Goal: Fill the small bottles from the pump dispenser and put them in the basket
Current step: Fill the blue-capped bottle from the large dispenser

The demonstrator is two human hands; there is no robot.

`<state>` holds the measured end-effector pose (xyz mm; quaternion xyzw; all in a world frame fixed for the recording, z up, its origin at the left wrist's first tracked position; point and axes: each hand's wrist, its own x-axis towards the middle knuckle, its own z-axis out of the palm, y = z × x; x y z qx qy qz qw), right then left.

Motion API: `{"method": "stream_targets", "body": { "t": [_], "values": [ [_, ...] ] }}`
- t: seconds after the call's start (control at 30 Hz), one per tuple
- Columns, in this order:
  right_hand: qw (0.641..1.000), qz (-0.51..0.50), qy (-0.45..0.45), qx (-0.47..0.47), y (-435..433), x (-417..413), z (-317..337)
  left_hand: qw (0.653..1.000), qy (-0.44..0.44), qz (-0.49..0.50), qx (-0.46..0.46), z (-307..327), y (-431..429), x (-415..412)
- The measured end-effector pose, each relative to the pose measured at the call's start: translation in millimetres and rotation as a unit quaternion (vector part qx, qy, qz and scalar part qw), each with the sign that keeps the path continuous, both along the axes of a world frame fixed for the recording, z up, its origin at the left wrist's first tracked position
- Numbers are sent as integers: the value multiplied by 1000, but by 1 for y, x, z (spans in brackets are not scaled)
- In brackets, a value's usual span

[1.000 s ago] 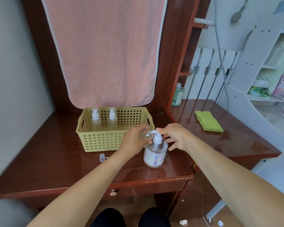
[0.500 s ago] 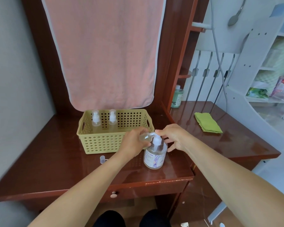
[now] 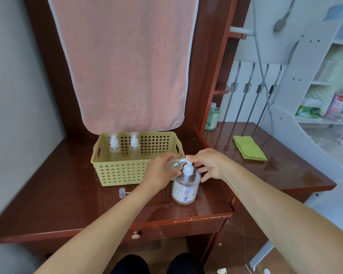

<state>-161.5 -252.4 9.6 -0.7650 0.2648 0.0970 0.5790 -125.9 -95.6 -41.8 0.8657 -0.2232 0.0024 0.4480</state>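
head | left hand grips small bottle, mostly hidden | right hand fingertips pinching pump dispenser nozzle

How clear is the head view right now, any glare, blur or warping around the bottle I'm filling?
Head view: soft even daylight, no hard shadows; the glossy desk top shows reflections at right. Wide-angle warping bends the frame edges. The small bottle in the left hand is slightly blurred; the pump dispenser under the right hand reads clearly.
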Motion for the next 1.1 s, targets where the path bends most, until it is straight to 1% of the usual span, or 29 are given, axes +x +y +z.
{"method": "stream_targets", "body": {
  "t": [0.1,0.3,0.5,0.77,0.93,1.1],
  "values": [
    [1000,7,-2,3,-3,1,5,1000,-9,2,-2,3,0,0],
    [1000,-11,-17,-14,5,7,-6,1000,-1,5,-6,-7,1,2],
    [1000,3,7,3,-2,0,1,1000,6,-2,-22,-2,0,0],
    [999,-17,-25,-30,7,8,-5,1000,10,8,-27,-7,4,1],
    [1000,-8,-5,-23,4,3,3,1000,8,4,-30,-3,2,-2],
    [1000,-6,-10,-27,2,9,4,999,7,3,-37,-1,1,-1]
  ]
}}
